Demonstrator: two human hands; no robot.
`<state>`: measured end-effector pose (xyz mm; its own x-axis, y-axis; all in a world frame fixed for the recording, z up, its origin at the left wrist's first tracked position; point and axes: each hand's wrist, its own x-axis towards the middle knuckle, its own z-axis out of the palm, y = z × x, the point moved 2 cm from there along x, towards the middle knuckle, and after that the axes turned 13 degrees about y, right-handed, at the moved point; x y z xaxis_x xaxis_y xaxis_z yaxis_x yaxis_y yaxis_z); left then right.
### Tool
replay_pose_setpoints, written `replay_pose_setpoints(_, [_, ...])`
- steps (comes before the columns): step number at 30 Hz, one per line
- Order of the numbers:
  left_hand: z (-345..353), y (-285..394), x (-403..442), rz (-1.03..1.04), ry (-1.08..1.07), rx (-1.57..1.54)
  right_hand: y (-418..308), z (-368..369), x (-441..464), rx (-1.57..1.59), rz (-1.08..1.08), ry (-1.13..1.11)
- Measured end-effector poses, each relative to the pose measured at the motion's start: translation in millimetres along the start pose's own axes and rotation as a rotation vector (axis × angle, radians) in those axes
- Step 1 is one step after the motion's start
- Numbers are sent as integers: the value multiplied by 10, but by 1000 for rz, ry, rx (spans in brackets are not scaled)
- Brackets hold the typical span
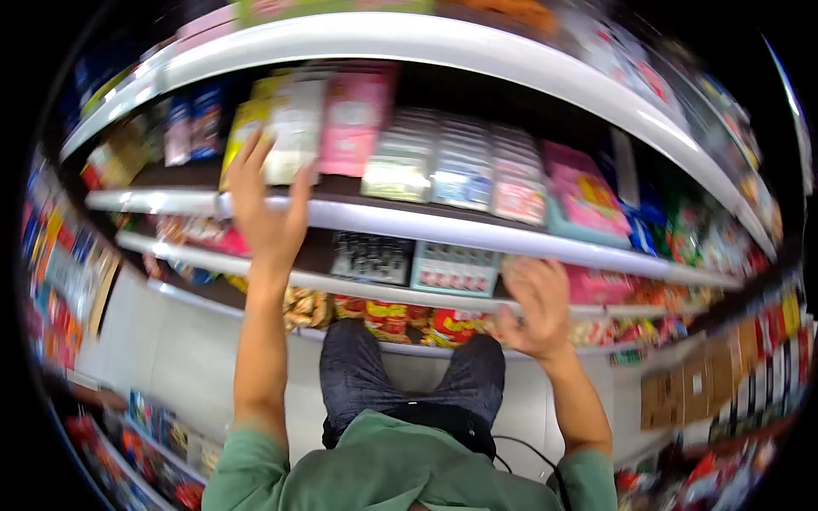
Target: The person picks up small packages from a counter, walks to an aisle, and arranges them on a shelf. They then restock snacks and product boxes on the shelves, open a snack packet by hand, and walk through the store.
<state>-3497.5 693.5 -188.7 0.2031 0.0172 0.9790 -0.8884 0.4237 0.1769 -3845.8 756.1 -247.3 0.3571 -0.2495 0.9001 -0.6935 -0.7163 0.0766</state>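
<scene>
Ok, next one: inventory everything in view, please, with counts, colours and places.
Shelf edges: several, white, across view
Yellow packs: count unclear, yellow, middle shelf left
White packs: several, white, beside the yellow
Pink packs: several, pink, right of the white
Clear-covered stacks: three, green, blue and pink fronts, shelf centre
Dark pack: one, black, lower shelf
Pale blue box: one, right of it
Snack bags: several, red and yellow, bottom
Cardboard boxes: several, brown, lower right
Other goods: many, mixed, surrounding shelves, blurred
Floor: grey, below
Trousers: one pair, dark, bottom centre
Shirt: one, green, bottom
Left hand: one, bare, before middle shelf
Right hand: one, bare, before lower shelf
</scene>
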Motion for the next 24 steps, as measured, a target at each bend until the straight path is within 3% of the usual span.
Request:
replay_pose_setpoints(2, [-169, 161, -505, 65, -1, -250, -91, 10, -190, 86, 31, -1])
replay_pose_setpoints(4, [-258, 441, -952, 168, -334, -505, -197, 74, -461, 158, 45, -76])
replay_pose_setpoints(8, [-516, 519, -2229, 79, -987, -534, -276, 216, -1187, 153, 17, -417])
replay_pose_setpoints(10, [-738, 121, -2920, 36, -1350, -492, -212, 275, -1596, 128, 139, -686])
replay_pose_setpoints(11, [-872, -72, -3209, 32, -1444, -414, -183, 300, -1790, 145, 393, -881])
replay_pose_setpoints(12, [-997, -244, -3416, -38, -1495, -365, -101, 384, -2024, 129, 575, -1231])
replay_pose_setpoints(13, [-1084, -354, -3563, -121, -1372, -446, -53, 418, -2335, 168, 702, -1287])
replay_pose_setpoints(14, [-1113, -283, -3457, -213, -1426, -437, -55, 445, -2589, 167, 681, -1379])
replay_pose_setpoints(16, [-1148, -175, -3393, -148, -1507, -370, -52, 448, -2680, 197, 729, -1473])
replay_pose_setpoints(19, [-1209, -24, -3212, -209, -1581, -357, -151, 396, -2410, 227, 787, -1417])
replay_pose_setpoints(22, [-1212, 88, -3138, -124, -1812, -291, -225, 334, -2225, 350, 698, -1475])
replay_pose_setpoints(24, [-1223, 267, -3059, -125, -1969, -156, -227, 314, -2046, 475, 737, -1647])
